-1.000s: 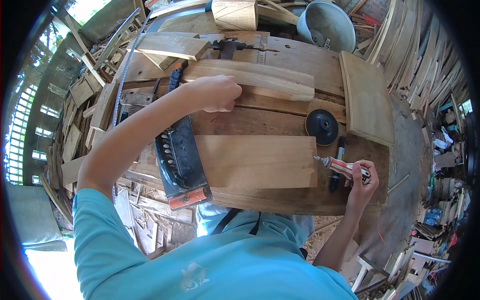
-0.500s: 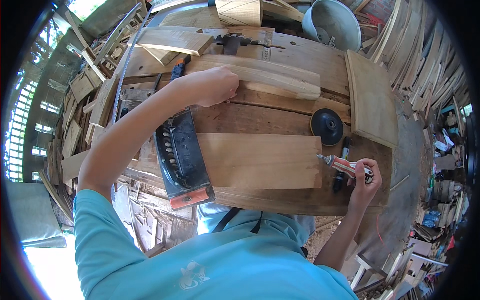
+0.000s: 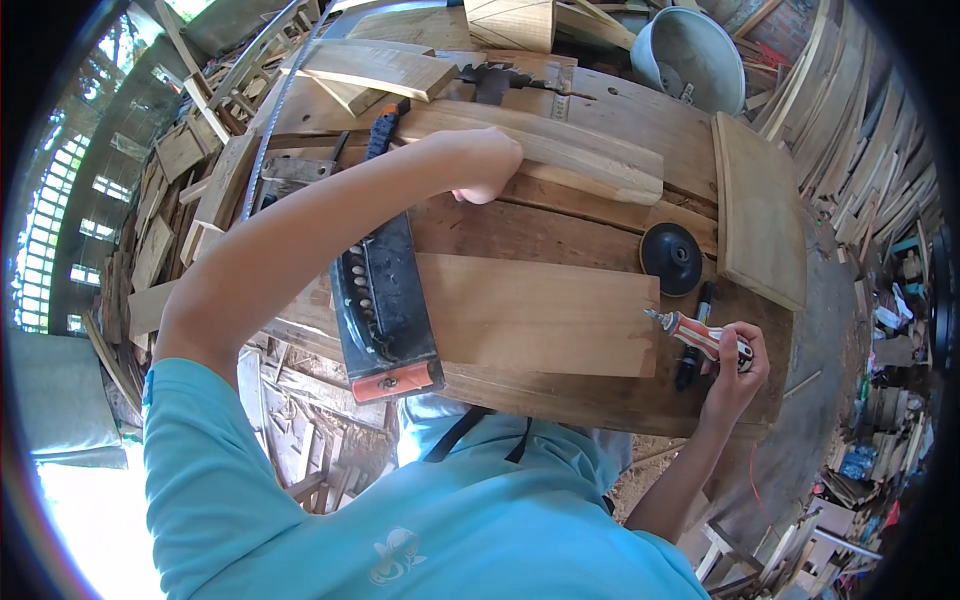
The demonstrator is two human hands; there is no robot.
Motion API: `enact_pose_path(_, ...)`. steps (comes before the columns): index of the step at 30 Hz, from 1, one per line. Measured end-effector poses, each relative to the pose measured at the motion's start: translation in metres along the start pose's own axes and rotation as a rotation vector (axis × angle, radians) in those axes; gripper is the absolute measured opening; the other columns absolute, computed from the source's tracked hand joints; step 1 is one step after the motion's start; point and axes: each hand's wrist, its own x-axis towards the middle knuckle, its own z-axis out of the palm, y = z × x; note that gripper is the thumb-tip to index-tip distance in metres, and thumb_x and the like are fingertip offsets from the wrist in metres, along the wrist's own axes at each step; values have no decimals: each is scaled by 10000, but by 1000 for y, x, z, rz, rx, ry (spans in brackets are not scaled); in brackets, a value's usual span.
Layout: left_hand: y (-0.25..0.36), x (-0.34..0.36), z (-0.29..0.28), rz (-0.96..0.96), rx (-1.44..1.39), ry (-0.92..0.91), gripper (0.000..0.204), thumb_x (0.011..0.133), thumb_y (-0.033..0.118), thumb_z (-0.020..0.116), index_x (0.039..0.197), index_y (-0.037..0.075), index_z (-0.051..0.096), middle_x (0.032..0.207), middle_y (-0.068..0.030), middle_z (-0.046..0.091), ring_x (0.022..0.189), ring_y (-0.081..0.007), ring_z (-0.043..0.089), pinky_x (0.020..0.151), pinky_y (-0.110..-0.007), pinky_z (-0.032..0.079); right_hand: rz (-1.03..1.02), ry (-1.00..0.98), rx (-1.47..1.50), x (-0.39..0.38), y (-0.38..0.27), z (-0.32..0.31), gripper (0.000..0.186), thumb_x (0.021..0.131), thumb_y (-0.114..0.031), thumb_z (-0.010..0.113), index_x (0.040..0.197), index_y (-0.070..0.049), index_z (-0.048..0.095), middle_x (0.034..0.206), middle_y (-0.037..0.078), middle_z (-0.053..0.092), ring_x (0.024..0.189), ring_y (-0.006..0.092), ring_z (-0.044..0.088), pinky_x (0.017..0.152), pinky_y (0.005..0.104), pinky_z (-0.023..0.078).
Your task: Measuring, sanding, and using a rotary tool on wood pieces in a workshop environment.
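Note:
My left hand [image 3: 486, 165] is closed, with its fingers curled under beside the long pale wooden beam [image 3: 590, 155]. Whatever those fingers may hold is hidden from view. On the right, my right hand [image 3: 738, 358] grips a screwdriver [image 3: 698, 334] with a red-and-white handle, its metal tip pointing left. That tip is by the right end of a flat wooden board [image 3: 540, 315]. Beneath my left forearm, a black oblong tool [image 3: 385, 300] with an orange-red end plate covers the board's left part. A black marker [image 3: 694, 350] lies near the screwdriver, partly behind it.
A round black disc pad [image 3: 671, 259] rests beyond the board. Farther right is a thick wooden panel [image 3: 762, 210]. Toward the back are a toothed saw blade [image 3: 490, 82], stacked planks [image 3: 380, 68] and a grey bucket [image 3: 690, 58]. A blue-and-black handled tool [image 3: 384, 128] lies behind my left forearm.
The whole view has shifted, so the bench appears farther right. My left hand has moved rightward along the beam, its fingers turning more out of sight. My right hand keeps hold of the screwdriver.

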Motion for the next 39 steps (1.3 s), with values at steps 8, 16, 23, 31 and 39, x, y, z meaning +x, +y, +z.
enact_pose_path(8, 29, -8, -20, -63, 53, -11, 366, 760, 175, 878, 985, -83, 748, 1049, -241, 749, 1046, -399, 715, 908, -436, 591, 13, 32, 23, -7, 7, -14, 226, 987, -246, 746, 956, -48, 640, 780, -1, 625, 588, 48, 558, 504, 200, 412)
enact_pose_path(16, 9, -6, -10, -15, 37, 70, 391, 725, 294, 890, 918, -29, 785, 961, -218, 764, 963, -377, 743, 818, -439, 619, 28, 55, 39, -11, 8, -24, 218, 987, -235, 745, 952, -47, 640, 783, -1, 618, 590, 45, 541, 501, 205, 411)
enact_pose_path(23, -3, -21, -24, 1, -113, 69, 269, 749, 173, 811, 768, -87, 742, 809, -223, 747, 807, -342, 737, 761, -417, 586, 24, 55, 19, -9, 5, -21, 230, 982, -247, 752, 952, -48, 642, 790, -1, 620, 592, 45, 541, 501, 204, 406)
enact_pose_path(31, -15, -37, -28, -7, -489, -18, 201, 777, 103, 773, 676, -63, 724, 693, -123, 739, 595, -170, 721, 605, -323, 599, 24, 32, 3, -6, 4, -14, 231, 982, -252, 755, 955, -53, 641, 787, -5, 619, 591, 44, 548, 495, 204, 411)
enact_pose_path(39, -27, -41, -19, 69, -495, 106, 128, 760, 57, 746, 753, -70, 741, 682, -140, 724, 581, -185, 700, 580, -316, 553, 1, 20, -17, -2, 1, -8, 245, 978, -265, 760, 957, -50, 645, 780, -7, 619, 582, 41, 547, 496, 201, 413)
